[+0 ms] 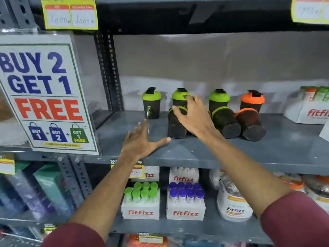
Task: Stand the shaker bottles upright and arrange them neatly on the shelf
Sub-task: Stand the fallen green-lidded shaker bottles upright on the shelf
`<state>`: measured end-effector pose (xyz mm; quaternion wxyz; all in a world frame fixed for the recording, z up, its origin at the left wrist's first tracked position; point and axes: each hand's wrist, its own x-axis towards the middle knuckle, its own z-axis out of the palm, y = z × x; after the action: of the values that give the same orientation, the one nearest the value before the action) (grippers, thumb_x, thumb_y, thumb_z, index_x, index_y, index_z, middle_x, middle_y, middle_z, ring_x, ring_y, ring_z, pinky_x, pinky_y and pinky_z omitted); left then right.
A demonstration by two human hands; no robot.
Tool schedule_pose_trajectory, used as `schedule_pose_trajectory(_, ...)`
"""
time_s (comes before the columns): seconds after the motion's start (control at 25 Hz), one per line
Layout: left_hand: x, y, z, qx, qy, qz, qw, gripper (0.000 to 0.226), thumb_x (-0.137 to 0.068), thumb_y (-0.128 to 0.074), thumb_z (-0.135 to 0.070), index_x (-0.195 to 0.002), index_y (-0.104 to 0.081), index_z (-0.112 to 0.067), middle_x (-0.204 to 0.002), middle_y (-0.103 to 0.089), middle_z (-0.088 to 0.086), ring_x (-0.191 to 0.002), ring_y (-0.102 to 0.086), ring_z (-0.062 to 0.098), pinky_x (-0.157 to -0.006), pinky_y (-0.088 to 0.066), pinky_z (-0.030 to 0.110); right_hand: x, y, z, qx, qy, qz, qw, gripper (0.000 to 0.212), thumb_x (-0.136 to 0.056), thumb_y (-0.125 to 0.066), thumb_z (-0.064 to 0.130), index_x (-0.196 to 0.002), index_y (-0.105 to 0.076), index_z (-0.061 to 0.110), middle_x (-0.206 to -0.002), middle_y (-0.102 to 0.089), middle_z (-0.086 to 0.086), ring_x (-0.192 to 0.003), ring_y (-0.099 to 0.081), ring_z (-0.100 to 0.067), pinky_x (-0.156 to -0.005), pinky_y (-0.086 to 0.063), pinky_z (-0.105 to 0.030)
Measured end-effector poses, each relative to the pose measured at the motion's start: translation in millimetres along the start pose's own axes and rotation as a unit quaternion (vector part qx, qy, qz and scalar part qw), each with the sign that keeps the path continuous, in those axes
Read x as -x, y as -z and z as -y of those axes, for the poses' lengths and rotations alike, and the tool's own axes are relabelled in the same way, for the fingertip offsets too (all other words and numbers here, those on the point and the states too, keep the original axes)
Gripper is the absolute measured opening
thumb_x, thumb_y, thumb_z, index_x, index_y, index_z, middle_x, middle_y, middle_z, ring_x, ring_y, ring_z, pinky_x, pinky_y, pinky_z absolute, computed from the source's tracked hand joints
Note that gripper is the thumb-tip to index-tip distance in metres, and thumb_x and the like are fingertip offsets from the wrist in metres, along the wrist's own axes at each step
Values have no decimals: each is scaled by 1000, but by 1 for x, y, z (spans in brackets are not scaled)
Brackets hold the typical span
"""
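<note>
On the grey shelf [195, 154], your hands were reaching for the tipped shakers.

Back row: 4 shakers upright, 3 green-lidded [151, 103] and 1 orange-lidded [252, 100]. In front, 3 lay on their sides, bases toward you: 2 green [176, 124] and 1 orange [250, 124]; a 4th under your wrist, can't tell. Your right hand [192, 115] was open, fingers spread over the left fallen green one, not yet clamped. Your left hand [142, 139] was open too, palm in, just left of that shaker & apart from it. Prob. empty plastic, so light, stiff, round & apt to roll; smooth wall may slip. I'd take it round the mid-body, not by the flip cap, which could pop, & tilt it up onto its base.
</note>
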<state>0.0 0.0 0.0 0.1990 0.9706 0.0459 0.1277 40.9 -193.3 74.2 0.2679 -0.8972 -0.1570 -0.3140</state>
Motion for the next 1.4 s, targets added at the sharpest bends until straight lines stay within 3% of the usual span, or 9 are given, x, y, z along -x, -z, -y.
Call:
schedule_pose_trajectory(0.12,-9,0,2,-95,12,58,994,136,-54,-23,-108,-161,-21,-24,-170,-15,-1,-155,-13,20,-124,-12,50,-25,-19,8,82,-47,119,988,78,-87,-52,68,-133,-55,6,-136,-48,-20,-120,-56,-43,-90,-49,-44)
schedule_pose_trajectory(0.24,-14,-4,5,-102,13,53,993,139,-50,-20,-109,-160,-24,-25,-170,-15,-2,-155,-13,19,-123,-12,49,-41,-34,21,165,-73,231,956,96,-78,-49,84,-144,-47,13,-140,-49,-17,-128,-53,-37,-94,-49,-44)
schedule_pose_trajectory(0.32,-14,-5,7,-94,11,47,994,140,-48,-21,-110,-160,-26,-25,-169,-18,-2,-155,-14,18,-123,-13,49,-46,-42,24,241,-58,271,930,95,-76,-57,81,-147,-43,19,-140,-53,-12,-130,-53,-33,-90,-48,-40)
schedule_pose_trajectory(0.48,-12,-3,6,-84,15,38,996,140,-47,-22,-110,-158,-28,-26,-168,-20,-2,-154,-16,19,-123,-13,50,-45,-53,26,233,8,226,946,77,-79,-69,53,-145,-44,20,-131,-59,-16,-123,-57,-36,-88,-49,-38)
schedule_pose_trajectory(0.76,2,0,3,-61,64,-20,996,140,-46,-32,-109,-154,-39,-20,-164,-31,6,-152,-25,27,-123,-18,48,-25,-46,31,24,50,140,989,80,-83,-68,55,-147,-29,27,-139,-48,-19,-110,-59,-55,-92,-49,-54)
schedule_pose_trajectory(0.92,9,3,-3,-80,85,-41,992,135,-48,-36,-107,-146,-49,-14,-156,-43,10,-145,-36,30,-120,-27,48,-9,-57,31,-92,97,117,984,73,-83,-77,38,-137,-32,21,-143,-39,-5,-115,-59,-41,-90,-47,-50)
schedule_pose_trajectory(1.12,10,4,-4,-88,86,-48,991,139,-45,-35,-109,-142,-51,-11,-150,-50,11,-140,-43,30,-117,-31,47,0,-73,26,-198,82,99,972,73,-83,-80,25,-136,-29,23,-145,-48,-5,-123,-59,-32,-98,-51,-45)
schedule_pose_trajectory(1.24,10,4,-5,-89,88,-47,991,139,-44,-33,-110,-140,-53,-12,-148,-52,10,-139,-45,30,-116,-32,47,-1,-75,22,-219,84,109,966,75,-83,-80,28,-136,-27,25,-143,-48,-5,-125,-57,-29,-101,-50,-45)
schedule_pose_trajectory(1.4,11,5,-4,-92,95,-48,990,141,-42,-32,-110,-141,-53,-12,-148,-52,10,-138,-46,31,-115,-35,47,-3,-75,21,-266,31,84,960,83,-76,-74,60,-138,-24,35,-146,-44,2,-130,-49,-18,-99,-47,-39)
